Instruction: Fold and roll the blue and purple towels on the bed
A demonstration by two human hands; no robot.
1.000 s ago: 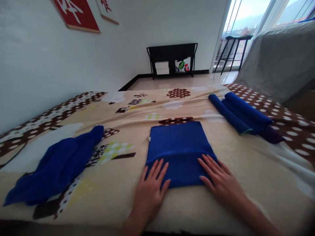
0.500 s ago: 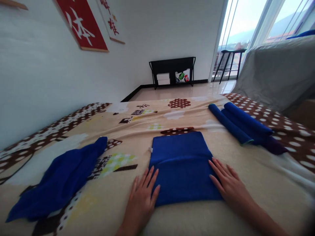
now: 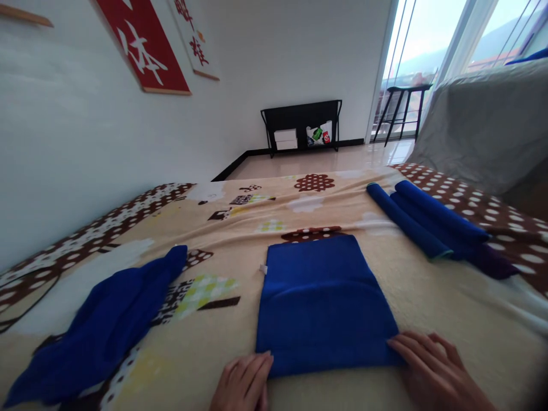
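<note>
A folded blue towel [image 3: 321,299] lies flat on the patterned blanket [image 3: 240,217] in front of me. My left hand [image 3: 244,382] is at its near left corner, fingers curled together against the edge. At the near right corner my right hand [image 3: 432,371] has bent fingers pinching the edge. Both hands are partly cut off by the lower edge of the view.
A crumpled blue towel [image 3: 103,328] lies to the left. Rolled blue towels [image 3: 432,220] lie at the right, one darker. A white wall runs along the left, a grey covered sofa [image 3: 483,120] stands at the right, and a black shelf [image 3: 302,125] is across the floor.
Both hands slid back from lying flat on the towel to its near corners, and their fingers curled. The view tilted up a little.
</note>
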